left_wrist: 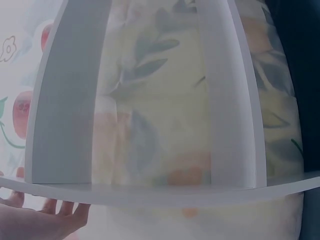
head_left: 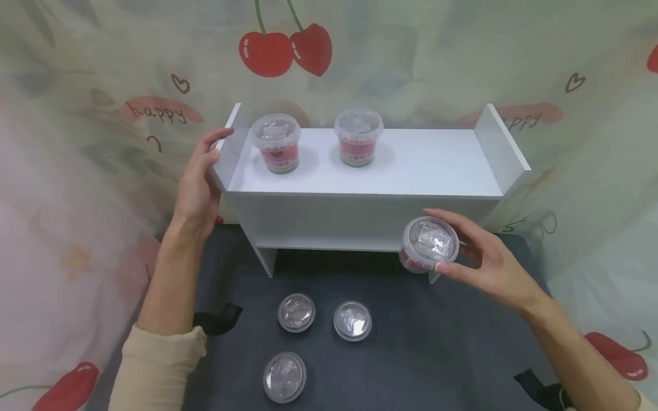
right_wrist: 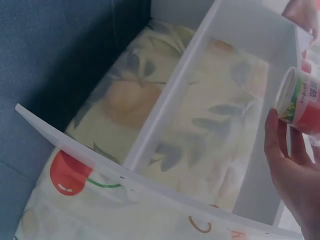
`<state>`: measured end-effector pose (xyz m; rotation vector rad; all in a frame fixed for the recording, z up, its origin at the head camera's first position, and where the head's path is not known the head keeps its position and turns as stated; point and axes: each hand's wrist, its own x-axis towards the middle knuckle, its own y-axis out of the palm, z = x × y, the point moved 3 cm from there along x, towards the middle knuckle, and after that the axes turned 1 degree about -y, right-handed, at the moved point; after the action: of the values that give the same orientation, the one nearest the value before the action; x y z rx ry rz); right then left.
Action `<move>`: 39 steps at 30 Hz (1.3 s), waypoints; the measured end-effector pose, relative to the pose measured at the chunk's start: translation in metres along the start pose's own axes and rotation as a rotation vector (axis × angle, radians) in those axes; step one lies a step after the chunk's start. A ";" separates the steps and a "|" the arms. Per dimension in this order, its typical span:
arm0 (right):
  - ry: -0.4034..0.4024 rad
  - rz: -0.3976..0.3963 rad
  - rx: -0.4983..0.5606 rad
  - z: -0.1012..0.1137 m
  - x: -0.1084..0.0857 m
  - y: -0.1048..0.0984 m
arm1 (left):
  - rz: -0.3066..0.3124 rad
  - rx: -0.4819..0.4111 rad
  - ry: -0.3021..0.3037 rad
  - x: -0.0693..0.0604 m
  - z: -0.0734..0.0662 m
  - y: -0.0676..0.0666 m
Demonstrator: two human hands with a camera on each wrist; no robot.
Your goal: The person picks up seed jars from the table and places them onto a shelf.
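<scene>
My left hand (head_left: 197, 185) grips the left side panel of a white two-tier shelf (head_left: 432, 162), its fingers at the upper edge. In the left wrist view, fingertips of that hand (left_wrist: 45, 220) show against the panel's outer side. My right hand (head_left: 488, 262) holds a small lidded plastic tub (head_left: 430, 244) between thumb and fingers, in front of the shelf's right part and apart from it. The right wrist view shows the tub's red printed label (right_wrist: 307, 107). Two similar tubs stand upright on the top board, one at the left (head_left: 280, 154) and one nearer the middle (head_left: 358, 145).
Three more round tubs with clear lids, at the back left (head_left: 296, 313), right (head_left: 352, 321) and front (head_left: 285, 377), sit on the dark cloth (head_left: 411, 354) before the shelf. A cherry-printed curtain (head_left: 411, 57) hangs behind and at both sides. The shelf's side panels rise above its top board.
</scene>
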<state>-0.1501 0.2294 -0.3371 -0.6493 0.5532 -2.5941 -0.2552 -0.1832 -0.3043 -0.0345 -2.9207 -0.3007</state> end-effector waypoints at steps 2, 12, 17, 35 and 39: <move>0.010 -0.005 -0.014 0.002 0.002 -0.002 | -0.003 0.001 0.000 0.000 0.001 0.000; 0.009 -0.015 -0.011 0.015 0.013 -0.012 | -0.001 0.034 0.003 0.001 0.001 0.002; -0.016 -0.016 0.021 0.023 0.018 -0.019 | 0.006 0.020 -0.003 0.002 0.002 0.003; 0.040 -0.048 0.109 0.041 0.046 -0.044 | -0.012 0.019 0.015 -0.001 0.002 0.001; 0.070 -0.073 0.065 0.041 0.055 -0.046 | -0.003 0.027 0.024 0.001 0.003 0.002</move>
<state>-0.1865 0.2309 -0.2627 -0.5690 0.4723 -2.7003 -0.2564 -0.1808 -0.3063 -0.0224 -2.9008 -0.2596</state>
